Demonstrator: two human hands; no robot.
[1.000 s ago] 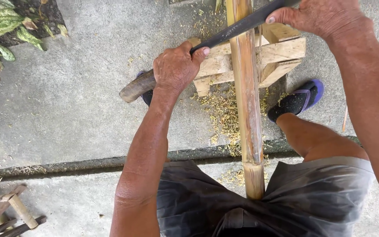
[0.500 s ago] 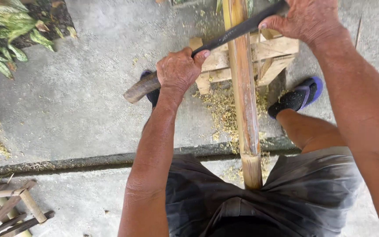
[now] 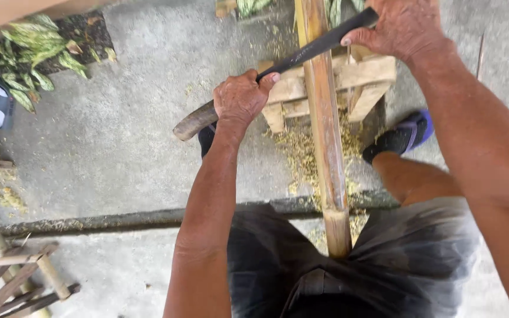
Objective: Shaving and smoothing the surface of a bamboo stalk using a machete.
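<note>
The pole point(image 3: 325, 129) is bamboo, pale tan and smooth, with a matt sheen and a duller cut end. The blade point(image 3: 316, 44) is dark metal, matt and unpolished; its handle point(image 3: 194, 122) looks like worn brown wood or horn, slightly glossy. The stand point(image 3: 363, 79) is raw, rough-sawn pale wood. The floor point(image 3: 119, 147) is grey concrete, coarse and matt, strewn with fine yellowish shavings point(image 3: 301, 156). The shorts point(image 3: 384, 259) are dark, soft cloth. The sandal point(image 3: 407, 134) looks like blue rubber.
</note>
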